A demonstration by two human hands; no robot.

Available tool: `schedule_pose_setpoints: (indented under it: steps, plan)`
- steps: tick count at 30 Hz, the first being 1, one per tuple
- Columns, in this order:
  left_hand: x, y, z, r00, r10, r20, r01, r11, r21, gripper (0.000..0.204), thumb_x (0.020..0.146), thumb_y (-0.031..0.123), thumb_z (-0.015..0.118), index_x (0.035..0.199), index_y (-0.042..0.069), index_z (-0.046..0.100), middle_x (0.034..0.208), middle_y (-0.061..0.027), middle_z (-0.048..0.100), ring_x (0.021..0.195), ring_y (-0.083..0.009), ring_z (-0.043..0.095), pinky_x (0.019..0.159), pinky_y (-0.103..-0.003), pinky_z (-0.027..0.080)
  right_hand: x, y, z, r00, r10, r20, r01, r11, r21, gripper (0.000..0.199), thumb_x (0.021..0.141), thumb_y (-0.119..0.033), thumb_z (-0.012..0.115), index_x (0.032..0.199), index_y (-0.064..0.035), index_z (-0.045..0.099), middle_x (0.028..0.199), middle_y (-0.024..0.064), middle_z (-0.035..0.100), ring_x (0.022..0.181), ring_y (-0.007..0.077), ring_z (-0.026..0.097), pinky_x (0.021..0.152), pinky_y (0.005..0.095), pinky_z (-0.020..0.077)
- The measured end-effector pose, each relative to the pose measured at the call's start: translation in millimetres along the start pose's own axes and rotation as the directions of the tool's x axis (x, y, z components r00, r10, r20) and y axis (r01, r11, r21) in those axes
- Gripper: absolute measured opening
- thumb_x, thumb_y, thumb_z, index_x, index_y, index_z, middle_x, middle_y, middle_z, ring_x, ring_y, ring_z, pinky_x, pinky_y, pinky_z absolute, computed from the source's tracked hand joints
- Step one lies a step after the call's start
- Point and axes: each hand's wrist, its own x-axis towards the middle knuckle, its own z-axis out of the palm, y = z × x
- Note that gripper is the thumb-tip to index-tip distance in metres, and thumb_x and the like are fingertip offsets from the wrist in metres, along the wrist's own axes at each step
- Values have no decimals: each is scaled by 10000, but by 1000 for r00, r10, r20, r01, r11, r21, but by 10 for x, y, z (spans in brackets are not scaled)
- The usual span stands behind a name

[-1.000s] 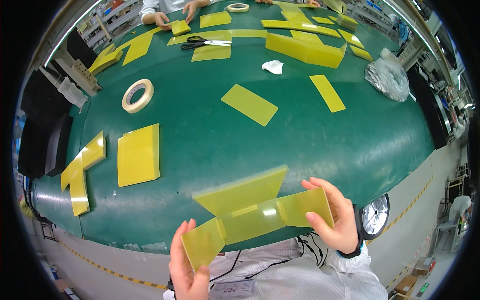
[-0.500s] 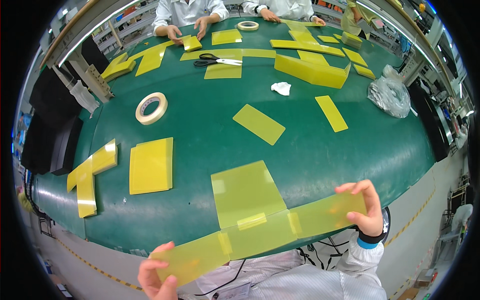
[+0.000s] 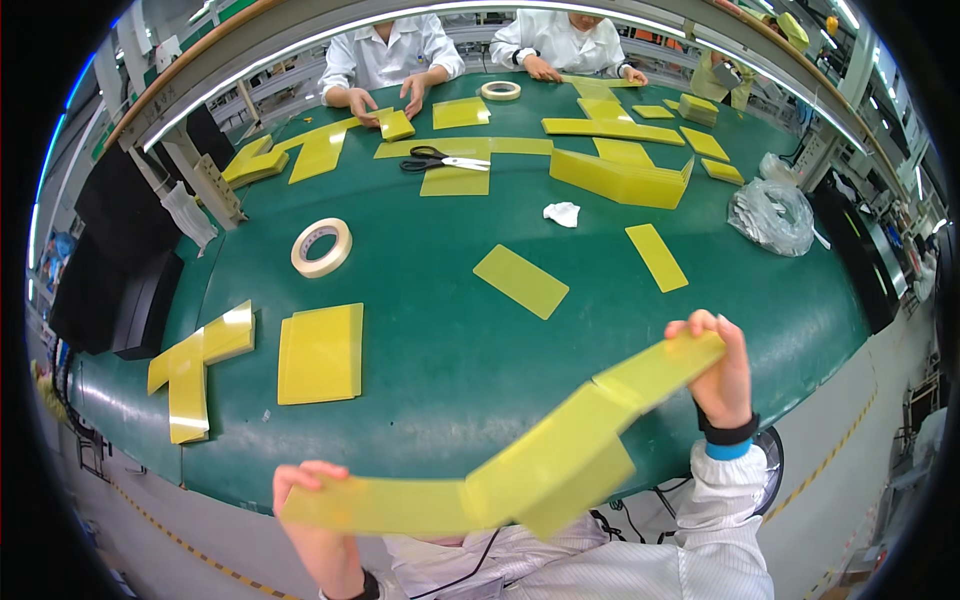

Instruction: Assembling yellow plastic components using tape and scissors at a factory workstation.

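Note:
Between my hands hangs a jointed strip of translucent yellow sheets, bent at its joints, with a wider flap hanging below its middle piece. My left hand grips the strip's left end, fingers over the top edge. At the raised right end, my right hand pinches the strip between fingers and thumb. Beyond it on the table lie a loose yellow rectangle and a narrower yellow piece. A stack of yellow sheets rests to the left, beside overlapping yellow strips.
On the green table are a tape roll, black-handled scissors, a crumpled white scrap and a clear plastic bag. A folded yellow panel stands farther back. Two people in white coats work across the table; a light bar spans overhead.
My right hand has risen with its end of the strip. The strip, nearly straight before, now bends at its joints; its flap has swung from the table side to below the strip.

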Motion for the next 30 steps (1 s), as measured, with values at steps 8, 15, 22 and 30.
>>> schedule_pose_setpoints:
  steps: [8, 15, 22, 30]
  plan:
    - [128, -375, 216, 964, -128, -233, 149, 986, 75, 233, 820, 66, 703, 776, 25, 478, 753, -58, 580, 629, -108, 542, 655, -221, 457, 253, 389, -301, 973, 175, -149, -171, 985, 39, 333, 954, -354, 497, 907, -29, 551, 993, 148, 625, 940, 250, 627, 865, 358, 524]
    - [-251, -387, 369, 996, -38, 75, -20, 761, 648, 196, 791, 85, 697, 864, -19, 548, 963, -159, 603, 848, -205, 595, 751, -298, 470, -123, 569, -189, 995, 93, -33, -89, 715, -693, 188, 889, -60, 557, 1045, 45, 566, 918, 39, 620, 816, 116, 592, 733, 255, 485]
    - [-536, -554, 584, 747, -69, 661, -587, 397, 705, 438, 749, 185, 739, 1083, 5, 522, 1334, -284, 393, 1146, -370, 499, 920, -465, 431, -769, 797, 43, 952, 103, 289, 220, 426, -878, 634, 765, -91, 697, 1318, 1, 401, 1238, 173, 525, 1078, 316, 544, 905, 362, 453]
    - [-651, -729, 524, 756, -61, 652, -515, 561, 648, 606, 695, 156, 760, 1223, 30, 491, 1408, -258, 331, 1146, -405, 476, 905, -450, 446, -1083, 798, 166, 944, 124, 307, 235, 404, -884, 797, 744, -86, 725, 1406, -22, 286, 1282, 192, 489, 1108, 343, 523, 903, 370, 459]
